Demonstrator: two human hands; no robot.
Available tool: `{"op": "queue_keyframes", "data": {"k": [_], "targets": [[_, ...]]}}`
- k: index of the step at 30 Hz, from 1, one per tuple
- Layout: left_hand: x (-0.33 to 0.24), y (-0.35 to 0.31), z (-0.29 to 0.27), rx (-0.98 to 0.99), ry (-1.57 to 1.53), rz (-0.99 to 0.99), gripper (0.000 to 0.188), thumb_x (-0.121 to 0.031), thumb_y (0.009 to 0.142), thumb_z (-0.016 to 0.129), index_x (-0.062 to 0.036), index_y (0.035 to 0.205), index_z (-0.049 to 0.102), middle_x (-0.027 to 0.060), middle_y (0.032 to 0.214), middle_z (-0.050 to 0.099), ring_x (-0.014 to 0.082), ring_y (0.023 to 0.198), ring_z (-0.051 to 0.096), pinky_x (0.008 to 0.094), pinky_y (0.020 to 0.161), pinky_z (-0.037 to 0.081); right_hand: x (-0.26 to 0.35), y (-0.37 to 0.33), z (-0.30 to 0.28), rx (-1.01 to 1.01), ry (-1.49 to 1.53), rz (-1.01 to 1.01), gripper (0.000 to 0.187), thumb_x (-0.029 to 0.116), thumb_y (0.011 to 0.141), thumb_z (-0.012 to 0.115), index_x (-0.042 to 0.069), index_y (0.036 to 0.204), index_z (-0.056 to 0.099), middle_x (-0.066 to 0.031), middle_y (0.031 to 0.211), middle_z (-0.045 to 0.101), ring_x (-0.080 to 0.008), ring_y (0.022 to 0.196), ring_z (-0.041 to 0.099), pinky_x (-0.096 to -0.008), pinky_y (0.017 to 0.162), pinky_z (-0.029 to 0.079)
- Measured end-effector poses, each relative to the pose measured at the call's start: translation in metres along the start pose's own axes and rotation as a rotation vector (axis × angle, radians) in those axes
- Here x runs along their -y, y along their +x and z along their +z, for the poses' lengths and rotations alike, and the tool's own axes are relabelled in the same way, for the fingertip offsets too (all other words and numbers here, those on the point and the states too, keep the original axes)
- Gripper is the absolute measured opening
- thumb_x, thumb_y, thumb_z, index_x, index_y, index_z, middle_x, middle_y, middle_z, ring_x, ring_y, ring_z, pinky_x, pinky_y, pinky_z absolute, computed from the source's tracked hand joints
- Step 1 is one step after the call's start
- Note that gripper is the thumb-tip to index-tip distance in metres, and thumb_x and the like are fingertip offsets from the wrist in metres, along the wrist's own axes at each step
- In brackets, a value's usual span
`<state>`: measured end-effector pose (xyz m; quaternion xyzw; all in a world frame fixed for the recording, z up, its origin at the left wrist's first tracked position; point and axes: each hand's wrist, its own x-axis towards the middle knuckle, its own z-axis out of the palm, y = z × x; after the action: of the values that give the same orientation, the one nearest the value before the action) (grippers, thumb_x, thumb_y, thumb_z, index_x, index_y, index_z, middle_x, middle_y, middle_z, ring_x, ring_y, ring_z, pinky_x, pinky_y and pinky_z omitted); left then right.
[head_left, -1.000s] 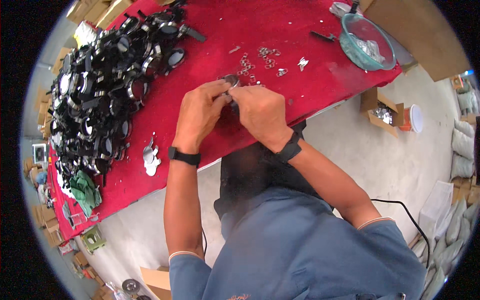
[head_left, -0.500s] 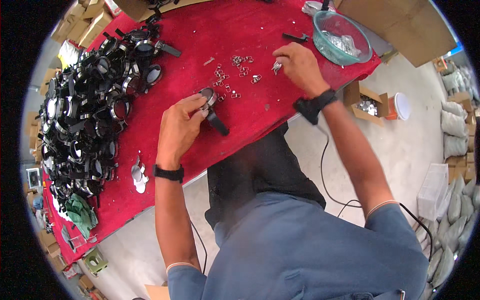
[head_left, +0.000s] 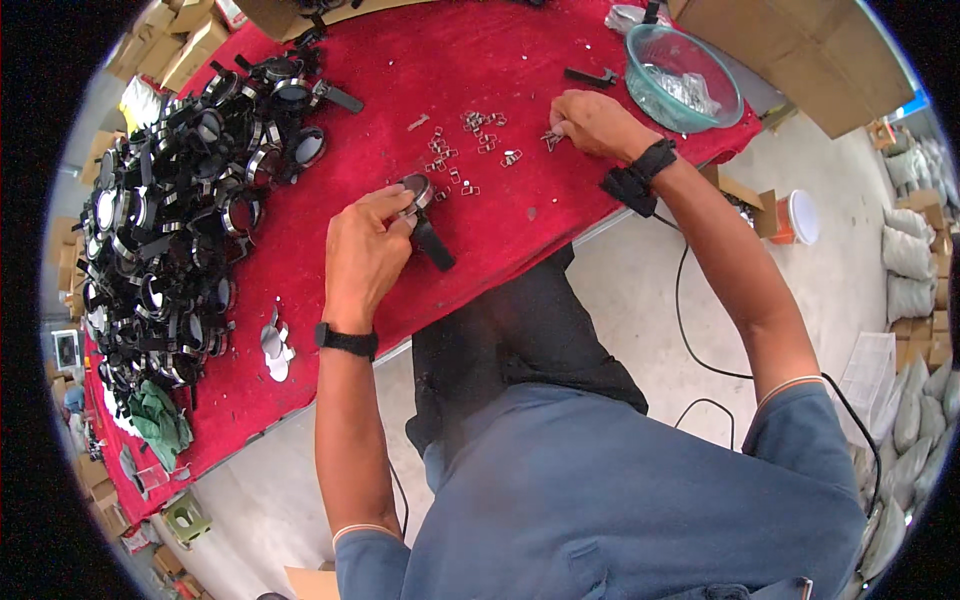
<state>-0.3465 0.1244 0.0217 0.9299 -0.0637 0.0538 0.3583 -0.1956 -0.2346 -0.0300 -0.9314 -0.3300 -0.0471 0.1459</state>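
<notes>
My left hand (head_left: 362, 250) is closed on a wristwatch (head_left: 420, 190) with a round dark face and silver rim. Its black strap (head_left: 433, 245) hangs toward the table's near edge. Farther right, my right hand (head_left: 605, 125) is bent down with its fingers pinched on small silver metal pieces (head_left: 552, 141) at the tabletop; their exact kind is too small to tell. Between the hands lie several loose wire-like metal buckles (head_left: 441, 152). A short black strap piece (head_left: 590, 77) rests beyond my right hand.
A large heap of black-strapped watches (head_left: 190, 225) covers the left of the red cloth (head_left: 350, 150). White stickers (head_left: 277, 350) lie nearer me, beside a green rag (head_left: 160, 420). A teal bowl (head_left: 640, 90) with clear plastic stands at the far right, before a cardboard box (head_left: 800, 60).
My right hand has tilted and lowered slightly, its wrist shifting right, with the metal pieces still at its fingertips. My left hand has barely moved and keeps the watch.
</notes>
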Motion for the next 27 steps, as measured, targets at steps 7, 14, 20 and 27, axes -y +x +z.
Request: {"op": "queue_keyframes", "data": {"k": [7,14,20,27], "targets": [[0.002,0.001,-0.004,0.049,-0.002,-0.025,0.034,-0.009,0.093,0.074,-0.0031,0.126,0.078,0.0181,0.133,0.075,0.0323,0.128,0.071,0.0377,0.112,0.053,-0.001,-0.017,0.006,-0.201,0.16,0.093,0.011,0.01,0.096,0.065,0.001,0.102,0.063,-0.0209,0.097,0.072,-0.0449,0.097,0.07,-0.0527,0.083,0.055],[0.001,0.001,-0.003,0.051,-0.034,-0.059,0.034,-0.009,0.093,0.075,-0.002,0.126,0.078,0.0185,0.133,0.075,0.0321,0.127,0.071,0.0379,0.111,0.053,0.008,-0.018,0.002,-0.215,0.226,0.179,0.015,0.006,0.099,0.063,0.001,0.113,0.061,-0.0235,0.097,0.071,-0.0451,0.098,0.07,-0.0494,0.084,0.055],[-0.002,0.0,-0.001,0.037,-0.015,-0.045,0.033,-0.007,0.092,0.073,-0.0011,0.125,0.078,0.0191,0.134,0.075,0.0327,0.127,0.071,0.0376,0.112,0.053,0.0,-0.023,0.001,-0.19,0.109,0.097,0.013,0.005,0.096,0.063,0.002,0.109,0.061,-0.0222,0.094,0.07,-0.044,0.094,0.071,-0.0509,0.084,0.056],[-0.001,0.0,-0.003,0.029,-0.029,-0.023,0.033,-0.007,0.092,0.073,-0.0018,0.124,0.078,0.0202,0.133,0.075,0.0339,0.126,0.072,0.0382,0.111,0.053,0.017,-0.016,-0.007,0.018,-0.318,0.114,0.026,0.007,0.079,0.069,0.002,0.104,0.064,-0.0246,0.092,0.074,-0.0424,0.093,0.074,-0.0542,0.083,0.06]]}}
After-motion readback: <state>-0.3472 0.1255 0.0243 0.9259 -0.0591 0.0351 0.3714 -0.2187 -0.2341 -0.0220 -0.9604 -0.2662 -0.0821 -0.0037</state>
